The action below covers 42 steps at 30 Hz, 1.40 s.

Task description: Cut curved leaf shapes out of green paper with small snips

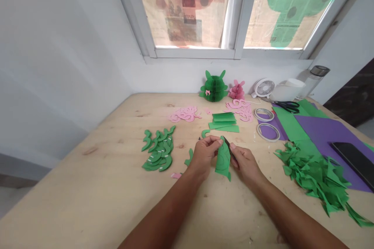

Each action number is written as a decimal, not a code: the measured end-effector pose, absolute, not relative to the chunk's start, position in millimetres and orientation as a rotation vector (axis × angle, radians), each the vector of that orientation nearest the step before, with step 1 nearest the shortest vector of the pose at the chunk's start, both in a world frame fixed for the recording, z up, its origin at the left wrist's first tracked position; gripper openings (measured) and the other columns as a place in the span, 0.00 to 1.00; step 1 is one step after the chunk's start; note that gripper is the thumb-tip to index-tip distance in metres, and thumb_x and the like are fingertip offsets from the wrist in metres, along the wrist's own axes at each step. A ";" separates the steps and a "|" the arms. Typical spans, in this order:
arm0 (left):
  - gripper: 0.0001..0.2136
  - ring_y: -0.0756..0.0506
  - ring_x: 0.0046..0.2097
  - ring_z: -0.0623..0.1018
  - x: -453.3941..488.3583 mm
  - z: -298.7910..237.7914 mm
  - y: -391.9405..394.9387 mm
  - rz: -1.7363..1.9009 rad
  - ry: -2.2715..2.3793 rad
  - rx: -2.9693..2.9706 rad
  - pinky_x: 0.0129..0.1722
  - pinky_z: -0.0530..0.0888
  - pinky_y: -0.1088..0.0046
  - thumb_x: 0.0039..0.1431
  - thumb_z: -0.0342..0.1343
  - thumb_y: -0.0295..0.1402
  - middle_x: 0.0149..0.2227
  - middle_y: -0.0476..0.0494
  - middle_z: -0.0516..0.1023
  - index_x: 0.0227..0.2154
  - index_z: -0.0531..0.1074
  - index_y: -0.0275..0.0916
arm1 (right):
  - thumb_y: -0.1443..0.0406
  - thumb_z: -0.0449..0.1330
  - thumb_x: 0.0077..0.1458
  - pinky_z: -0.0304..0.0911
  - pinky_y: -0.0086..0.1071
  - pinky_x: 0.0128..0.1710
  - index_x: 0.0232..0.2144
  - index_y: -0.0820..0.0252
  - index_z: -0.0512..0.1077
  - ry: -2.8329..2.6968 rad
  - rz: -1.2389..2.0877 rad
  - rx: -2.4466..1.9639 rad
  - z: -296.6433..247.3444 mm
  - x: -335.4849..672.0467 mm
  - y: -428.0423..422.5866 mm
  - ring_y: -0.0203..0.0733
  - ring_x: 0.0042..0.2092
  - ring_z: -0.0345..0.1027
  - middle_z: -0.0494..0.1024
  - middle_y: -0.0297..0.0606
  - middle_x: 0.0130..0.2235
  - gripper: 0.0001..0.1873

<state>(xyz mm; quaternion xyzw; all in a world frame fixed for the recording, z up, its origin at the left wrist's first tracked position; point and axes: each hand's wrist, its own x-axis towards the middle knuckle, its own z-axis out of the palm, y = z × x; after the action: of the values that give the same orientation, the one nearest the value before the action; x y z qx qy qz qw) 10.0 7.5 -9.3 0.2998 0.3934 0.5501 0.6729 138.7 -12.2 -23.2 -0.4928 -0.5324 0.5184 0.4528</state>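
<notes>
Left hand (207, 151): grip narrow, thumb and fingers pinched on the upper end of the green paper piece.
Right hand (244, 159): grip closed around a dark-bladed cutter (228, 146); its handles are hidden by the fingers, so the exact type cannot be confirmed.
Green paper piece (223, 161): held between the two hands, above the middle of the worktop (99, 190); curved outline visible on its face, pointed flap at the lower right corner, blade against its upper right edge.
Green cut shapes (159, 155): wavy and curved, heaped to the left of the left hand, several bearing small white patches.
Loose items by the left hand: a green curl (205, 133) just beyond it; a small pink piece (176, 175) beside the forearm.
Green strips (224, 118): folded stack beyond the hands, flat strips in front of it.
Pink cut shapes (185, 114): one cluster left of the strips, another to the right.
Paper figures: a green one (215, 89) and a smaller pink one (237, 91), standing near the wall.
Right side: green scraps (318, 181) in a pile; purple sheets (327, 128) carrying a black phone (353, 161); two tape rolls (269, 139); black-handled scissors (288, 106).
Rear right: white fan (264, 87), upright.
</notes>
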 end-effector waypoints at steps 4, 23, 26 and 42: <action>0.12 0.54 0.21 0.67 9.6 -7.8 6.5 1.234 0.877 0.674 0.23 0.64 0.77 0.35 0.66 0.35 0.18 0.52 0.69 0.20 0.71 0.34 | 0.47 0.50 0.54 0.38 0.28 0.18 0.12 0.58 0.54 -1.310 1.304 -1.207 -23.1 138.8 -12.7 0.30 0.17 0.42 0.52 0.26 0.12 0.28; 0.12 0.53 0.22 0.68 9.2 -8.1 5.5 1.232 0.903 0.681 0.23 0.65 0.77 0.35 0.66 0.35 0.19 0.51 0.70 0.20 0.71 0.35 | 0.46 0.51 0.52 0.36 0.28 0.18 0.11 0.57 0.53 -1.303 1.300 -1.229 -23.1 138.5 -11.3 0.30 0.17 0.40 0.50 0.26 0.12 0.28; 0.11 0.52 0.23 0.69 9.0 -7.7 5.1 1.228 0.897 0.678 0.24 0.66 0.76 0.35 0.66 0.35 0.20 0.50 0.71 0.21 0.71 0.35 | 0.47 0.51 0.52 0.35 0.29 0.18 0.12 0.57 0.52 -1.276 1.286 -1.237 -22.5 138.3 -11.4 0.30 0.17 0.38 0.49 0.25 0.13 0.28; 0.12 0.53 0.22 0.69 6.6 -6.9 4.5 1.146 0.897 0.683 0.24 0.66 0.77 0.35 0.66 0.35 0.20 0.51 0.70 0.21 0.71 0.35 | 0.49 0.54 0.52 0.36 0.28 0.17 0.21 0.61 0.66 -1.113 1.369 -1.104 -20.1 141.9 -11.5 0.30 0.17 0.41 0.53 0.25 0.13 0.22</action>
<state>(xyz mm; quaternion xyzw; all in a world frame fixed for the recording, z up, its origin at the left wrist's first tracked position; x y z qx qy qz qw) 6.6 4.5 -6.9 0.3060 0.4018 0.5132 0.6940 141.9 -11.5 -20.1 -0.4576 -0.4613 0.5676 0.5055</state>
